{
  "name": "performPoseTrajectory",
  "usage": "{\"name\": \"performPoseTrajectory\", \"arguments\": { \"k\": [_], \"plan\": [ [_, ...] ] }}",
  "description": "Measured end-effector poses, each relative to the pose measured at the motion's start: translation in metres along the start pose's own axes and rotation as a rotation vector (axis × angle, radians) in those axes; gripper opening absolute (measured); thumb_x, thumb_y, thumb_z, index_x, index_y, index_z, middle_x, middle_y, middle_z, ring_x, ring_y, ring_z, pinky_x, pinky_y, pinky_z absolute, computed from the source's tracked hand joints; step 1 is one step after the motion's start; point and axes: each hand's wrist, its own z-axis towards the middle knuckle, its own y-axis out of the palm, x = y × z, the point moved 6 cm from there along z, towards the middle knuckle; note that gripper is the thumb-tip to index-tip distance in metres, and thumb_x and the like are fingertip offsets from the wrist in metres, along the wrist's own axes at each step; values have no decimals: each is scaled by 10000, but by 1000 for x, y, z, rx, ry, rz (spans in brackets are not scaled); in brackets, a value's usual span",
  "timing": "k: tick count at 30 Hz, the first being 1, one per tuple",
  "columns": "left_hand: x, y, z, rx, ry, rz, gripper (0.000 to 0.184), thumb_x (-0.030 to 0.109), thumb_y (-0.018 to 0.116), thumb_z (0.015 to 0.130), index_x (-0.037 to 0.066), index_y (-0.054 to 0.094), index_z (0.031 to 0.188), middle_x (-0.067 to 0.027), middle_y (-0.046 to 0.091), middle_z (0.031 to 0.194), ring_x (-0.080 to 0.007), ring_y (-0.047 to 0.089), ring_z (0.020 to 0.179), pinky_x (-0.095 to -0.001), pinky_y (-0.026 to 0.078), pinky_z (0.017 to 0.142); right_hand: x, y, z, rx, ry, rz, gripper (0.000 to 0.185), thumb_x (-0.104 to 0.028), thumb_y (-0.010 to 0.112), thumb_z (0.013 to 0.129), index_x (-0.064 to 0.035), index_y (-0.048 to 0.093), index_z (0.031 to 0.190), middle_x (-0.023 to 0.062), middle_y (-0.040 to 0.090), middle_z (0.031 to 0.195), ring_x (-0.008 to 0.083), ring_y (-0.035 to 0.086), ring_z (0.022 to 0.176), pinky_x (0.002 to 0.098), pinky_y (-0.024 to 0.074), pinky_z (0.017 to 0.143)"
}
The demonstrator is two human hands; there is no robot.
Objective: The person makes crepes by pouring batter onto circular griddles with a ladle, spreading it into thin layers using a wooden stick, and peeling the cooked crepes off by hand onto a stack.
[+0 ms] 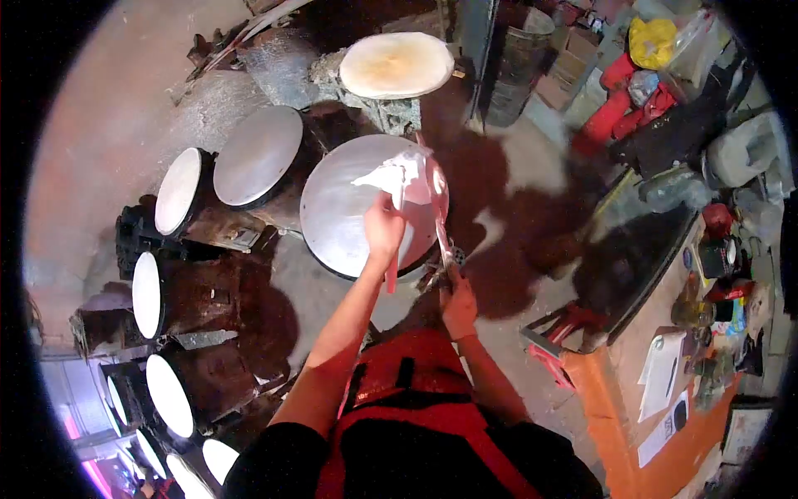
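A round grey metal plate point(341, 200) lies in front of me, with a white, wet-looking patch of batter point(385, 178) on its upper right part. Over the plate, my left hand point(385, 228) is closed round a pale, narrow tool that points up toward the patch; what the tool is cannot be made out. At the plate's right edge, my right hand point(458, 303) grips the lower end of a long stick point(443, 237), whose upper part reaches along the white patch.
Beyond stands another round plate with a browned flatbread point(397, 65). More round plates point(258, 156) on dark stands curve down the left side. At the right are an orange-sided table point(615, 416) with papers point(662, 378), bottles and bags, and a grey bin point(519, 66) farther back.
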Motion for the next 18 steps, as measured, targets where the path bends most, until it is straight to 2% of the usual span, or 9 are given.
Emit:
{"name": "performPoseTrajectory", "arguments": {
  "k": [1,2,5,7,8,12,14,16,18],
  "plan": [
    [-2,-5,8,-28,-147,-143,283,70,672,677,25,565,934,-91,602,701,-164,592,563,-315,476,501,-13,1,-6,104,-7,-171,445,-204,547,878,-192,454,1313,203,607,883,344,589,767,401,476,675],
    [1,-16,12,-31,-200,-294,193,49,632,705,7,579,886,-141,612,662,-226,606,544,-356,459,497,-17,11,-6,72,53,-95,450,-199,548,877,-194,451,1316,204,603,912,347,591,777,399,478,680],
    [19,-58,34,-4,-253,-1039,110,100,613,831,28,556,891,-6,505,571,-91,456,437,-244,356,388,-30,47,10,-17,172,88,469,-174,535,883,-178,417,1337,184,595,1000,337,598,795,403,482,703],
    [30,-96,50,-92,-239,-1184,108,136,543,894,30,544,913,-39,546,670,-96,461,475,-212,366,420,-46,63,28,150,-31,242,457,-177,528,891,-159,418,1334,133,602,939,276,587,729,365,480,665],
    [33,-112,57,-126,-173,-1293,120,147,511,916,30,536,926,-48,559,710,-94,461,492,-200,364,431,-43,76,29,81,43,512,432,-180,529,893,-146,437,1314,91,586,889,220,553,672,326,456,606],
    [-43,-159,53,-443,-630,-1209,167,221,492,931,80,460,846,-8,488,656,-69,380,442,-184,317,388,-84,84,8,-93,585,1474,357,-201,535,894,-127,496,1241,-23,515,726,70,425,488,216,346,419],
    [-81,-183,21,-509,-867,-1251,167,211,522,907,88,453,817,16,441,617,-46,322,409,-177,249,335,-42,121,-4,156,397,1271,326,-273,527,898,-167,512,1206,-39,461,626,61,369,426,226,294,367],
    [-131,-197,-16,-581,-842,-1164,140,151,544,859,79,470,764,28,414,600,-38,312,415,-181,225,332,-41,144,-28,406,392,1295,324,-298,524,900,-183,519,1203,-41,444,592,61,357,409,228,293,365],
    [-155,-220,-52,-469,-896,-1126,165,153,561,839,84,470,720,34,395,575,-40,304,415,-190,224,339,-65,157,-37,386,439,1193,342,-221,510,918,-175,502,1256,-51,481,685,53,386,455,212,306,385]
  ]
}}
